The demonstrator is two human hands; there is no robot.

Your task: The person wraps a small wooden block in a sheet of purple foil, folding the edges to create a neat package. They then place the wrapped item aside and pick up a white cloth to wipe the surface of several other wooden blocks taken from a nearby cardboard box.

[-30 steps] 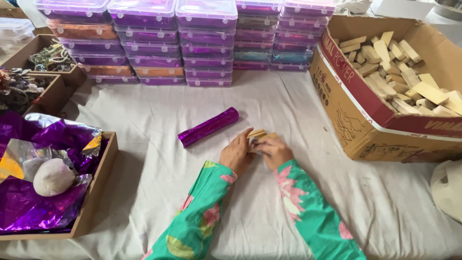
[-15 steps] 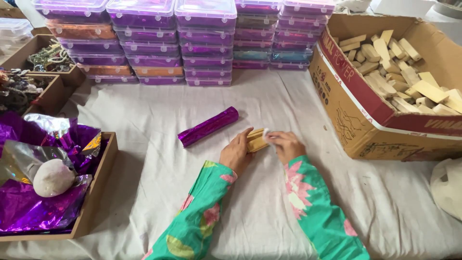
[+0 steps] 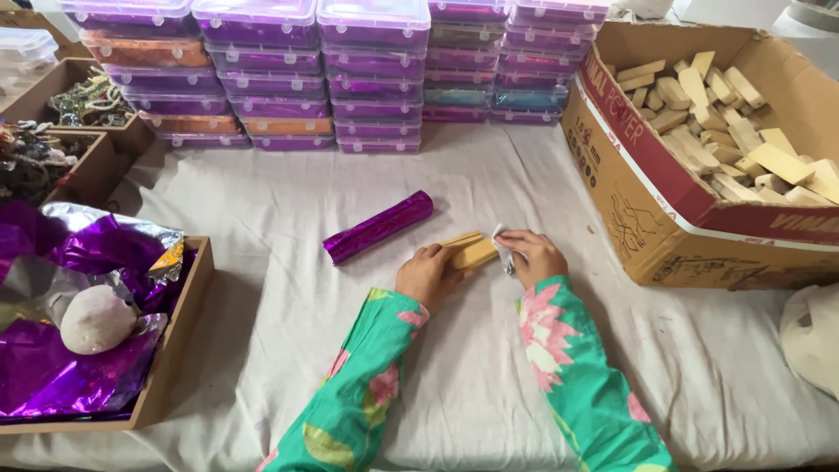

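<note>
Both hands close on one small bundle of tan wooden sticks (image 3: 469, 252) lying on the white cloth (image 3: 489, 385) at the middle of the table. Starting at the far left, a shallow wooden tray (image 3: 179, 336) holds crumpled purple foil sheets (image 3: 83, 262) and a pale rounded lump (image 3: 96, 319); behind it sit open boxes of dark odds and ends (image 3: 35, 162). A finished purple foil roll (image 3: 378, 226) lies just left of the bundle, apart from it. The left hand (image 3: 426, 275) has its fingers curled over the near left end of the sticks, pinning them to the cloth. The right hand (image 3: 533, 256) pinches a small scrap of silvery wrap (image 3: 504, 249) against the bundle's right end; how tightly, I cannot tell. Stacked clear plastic cases (image 3: 367, 70) with purple contents line the back edge, and a big cardboard box (image 3: 690, 210) of loose wooden blocks (image 3: 734, 114) stands at the right.

As I judge it, the sticks are only squeezed together, so an uneven press from either hand could let them slide out of line and splay. The thin scrap could also tear or slip free if tugged while the bundle shifts on the soft, wrinkled cloth.
</note>
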